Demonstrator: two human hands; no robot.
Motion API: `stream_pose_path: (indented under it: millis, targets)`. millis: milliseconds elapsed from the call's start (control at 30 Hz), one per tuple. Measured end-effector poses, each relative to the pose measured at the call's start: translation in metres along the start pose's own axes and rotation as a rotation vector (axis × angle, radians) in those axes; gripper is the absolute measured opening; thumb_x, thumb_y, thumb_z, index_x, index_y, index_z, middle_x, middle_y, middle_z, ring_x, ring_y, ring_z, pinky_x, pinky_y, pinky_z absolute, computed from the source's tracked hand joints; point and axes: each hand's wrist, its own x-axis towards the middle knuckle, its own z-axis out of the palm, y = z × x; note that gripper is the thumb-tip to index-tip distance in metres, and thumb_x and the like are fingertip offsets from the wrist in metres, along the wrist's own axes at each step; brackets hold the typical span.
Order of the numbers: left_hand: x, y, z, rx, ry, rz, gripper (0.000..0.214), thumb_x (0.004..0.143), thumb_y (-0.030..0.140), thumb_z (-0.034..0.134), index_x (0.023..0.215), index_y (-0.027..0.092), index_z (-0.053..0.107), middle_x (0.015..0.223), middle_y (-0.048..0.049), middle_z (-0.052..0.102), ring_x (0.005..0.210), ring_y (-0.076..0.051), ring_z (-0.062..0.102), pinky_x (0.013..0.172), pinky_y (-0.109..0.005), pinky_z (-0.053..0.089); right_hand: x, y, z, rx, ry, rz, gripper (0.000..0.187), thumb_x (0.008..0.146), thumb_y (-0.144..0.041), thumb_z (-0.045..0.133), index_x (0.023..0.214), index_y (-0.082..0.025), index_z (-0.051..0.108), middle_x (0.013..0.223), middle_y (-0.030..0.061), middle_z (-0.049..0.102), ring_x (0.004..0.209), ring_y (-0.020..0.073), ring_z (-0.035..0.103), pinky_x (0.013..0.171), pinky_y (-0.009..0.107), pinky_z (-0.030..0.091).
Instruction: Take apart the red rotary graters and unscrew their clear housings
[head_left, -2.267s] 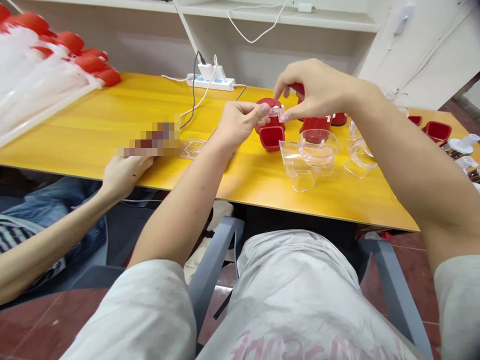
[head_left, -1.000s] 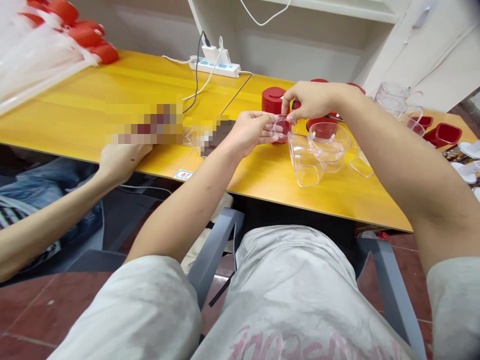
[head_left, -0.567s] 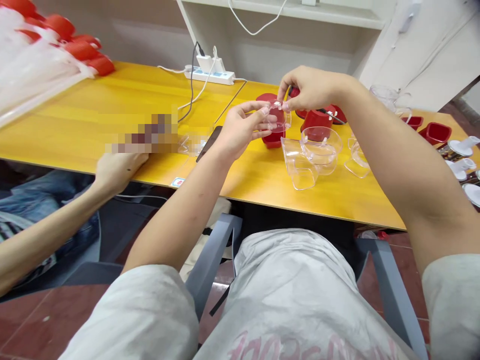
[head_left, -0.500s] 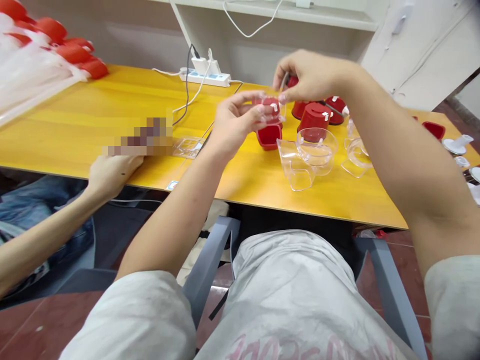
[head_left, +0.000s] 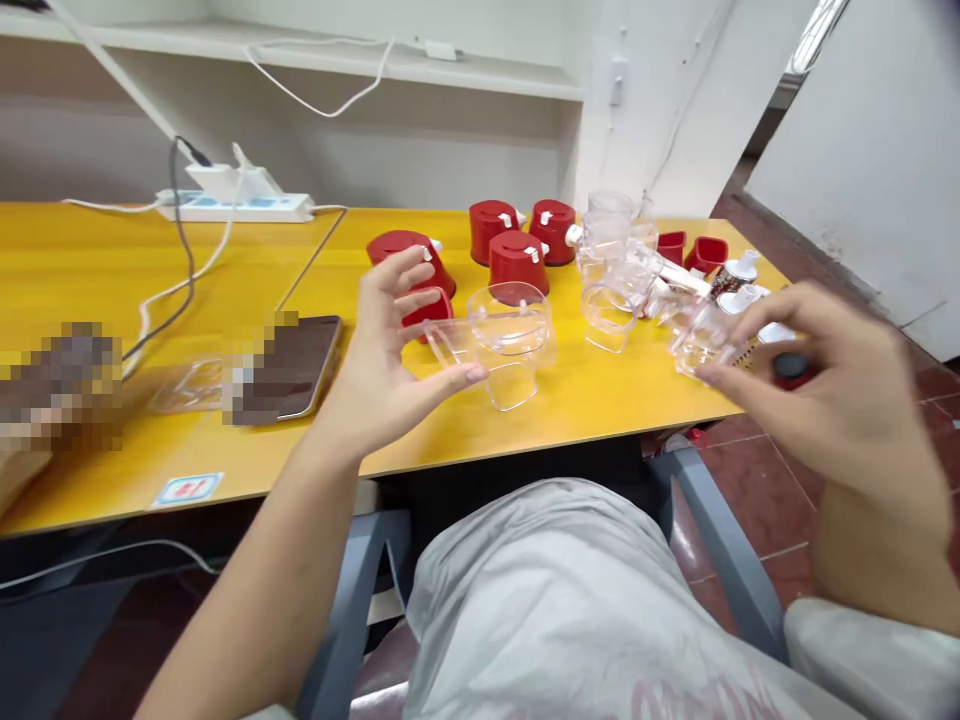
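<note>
My left hand is raised over the yellow table with its fingers spread, holding nothing. Its thumb tip is beside a clear plastic jug, and its fingers are in front of a tilted red lidded cup. At the table's right edge, my right hand pinches a small clear plastic cup between its fingers. A dark spot shows near the fingers, too small to name. Two red lidded cups stand just behind the jug.
A smartphone, partly pixelated, and a clear plastic piece lie on the table's left part. A power strip sits at the back. Several clear jugs and small red cups crowd the back right. A pixelated patch covers the left edge.
The view has swung right and the table sits lower. My hands have parted: the left has let go and opened, while the right has carried the small clear piece rightward.
</note>
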Motion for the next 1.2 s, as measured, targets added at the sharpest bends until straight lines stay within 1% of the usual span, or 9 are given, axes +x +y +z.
stream_pose_path:
  millis: [67, 167, 400, 600, 733, 867, 1000, 1133, 1200]
  targets:
    - [-0.004, -0.004, 0.005, 0.004, -0.037, -0.074, 0.112, 0.072, 0.069, 0.111, 0.166, 0.041, 0.056, 0.166, -0.0137, 0.064, 0.144, -0.041, 0.075, 0.119, -0.066, 0.070, -0.023, 0.028, 0.025, -0.099, -0.086, 0.029, 0.023, 0.098, -0.037, 0.090, 0.107, -0.028, 0.070, 0.101, 0.0026, 0.079, 0.073, 0.0203, 0.069, 0.072, 0.039, 0.058]
    - [-0.002, -0.005, 0.011, -0.017, -0.042, -0.121, 0.089, 0.079, 0.059, 0.107, 0.152, 0.034, 0.062, 0.143, -0.0114, 0.073, 0.132, -0.036, 0.078, 0.113, -0.061, 0.073, -0.032, 0.060, 0.064, -0.202, -0.211, 0.072, 0.012, 0.102, -0.026, 0.077, 0.101, -0.024, 0.065, 0.106, 0.0068, 0.078, 0.097, 0.0272, 0.076, 0.091, 0.041, 0.058]
    - [0.007, -0.021, 0.031, -0.139, 0.013, -0.124, 0.075, 0.086, 0.060, 0.102, 0.141, 0.030, 0.061, 0.146, -0.0118, 0.073, 0.134, -0.032, 0.078, 0.111, -0.051, 0.073, -0.030, 0.091, 0.109, -0.357, -0.238, 0.207, 0.009, 0.106, -0.019, 0.063, 0.101, -0.022, 0.071, 0.116, 0.0147, 0.075, 0.103, 0.0330, 0.073, 0.091, 0.044, 0.056]
    - [0.012, -0.031, 0.048, -0.176, 0.106, -0.185, 0.084, 0.088, 0.067, 0.101, 0.152, 0.033, 0.057, 0.148, -0.0120, 0.072, 0.126, -0.030, 0.081, 0.111, -0.051, 0.072, -0.016, 0.102, 0.106, -0.379, -0.208, 0.308, 0.023, 0.102, -0.028, 0.076, 0.121, -0.017, 0.082, 0.133, 0.0224, 0.076, 0.109, 0.0403, 0.078, 0.100, 0.057, 0.063]
    - [0.028, -0.030, 0.056, -0.083, 0.139, -0.207, 0.086, 0.089, 0.069, 0.098, 0.153, 0.032, 0.056, 0.149, -0.0145, 0.072, 0.132, -0.033, 0.080, 0.120, -0.057, 0.068, 0.024, 0.095, 0.078, -0.292, -0.160, 0.258, 0.038, 0.103, -0.042, 0.082, 0.133, -0.019, 0.085, 0.139, 0.0201, 0.082, 0.130, 0.0429, 0.079, 0.120, 0.063, 0.062]
    - [0.041, -0.026, 0.057, -0.014, 0.121, -0.257, 0.083, 0.091, 0.068, 0.096, 0.156, 0.031, 0.058, 0.153, -0.0163, 0.073, 0.138, -0.037, 0.079, 0.123, -0.058, 0.065, 0.066, 0.083, 0.059, -0.088, 0.007, 0.209, 0.062, 0.099, -0.053, 0.088, 0.153, -0.024, 0.078, 0.156, 0.0161, 0.080, 0.142, 0.0409, 0.077, 0.128, 0.064, 0.061]
    - [0.036, -0.030, 0.049, 0.042, 0.166, -0.263, 0.087, 0.093, 0.067, 0.092, 0.163, 0.029, 0.056, 0.161, -0.0187, 0.070, 0.134, -0.038, 0.080, 0.121, -0.061, 0.065, 0.075, 0.075, 0.071, 0.175, -0.021, 0.127, 0.078, 0.094, -0.055, 0.093, 0.164, -0.025, 0.071, 0.172, 0.0141, 0.072, 0.161, 0.0400, 0.067, 0.141, 0.066, 0.051]
    - [0.028, -0.032, 0.036, 0.101, 0.160, -0.254, 0.078, 0.096, 0.062, 0.090, 0.161, 0.031, 0.058, 0.159, -0.0173, 0.072, 0.133, -0.037, 0.080, 0.112, -0.056, 0.070, 0.070, 0.074, 0.097, 0.200, -0.114, 0.090, 0.090, 0.090, -0.059, 0.098, 0.169, -0.028, 0.067, 0.181, 0.0133, 0.063, 0.171, 0.0399, 0.058, 0.148, 0.066, 0.043]
    - [0.027, -0.028, 0.027, 0.127, 0.144, -0.270, 0.071, 0.095, 0.061, 0.090, 0.152, 0.030, 0.061, 0.156, -0.0162, 0.074, 0.128, -0.035, 0.082, 0.107, -0.054, 0.071, 0.070, 0.075, 0.106, 0.194, -0.119, 0.090, 0.086, 0.088, -0.055, 0.098, 0.165, -0.029, 0.070, 0.181, 0.0146, 0.062, 0.176, 0.0413, 0.052, 0.150, 0.069, 0.038]
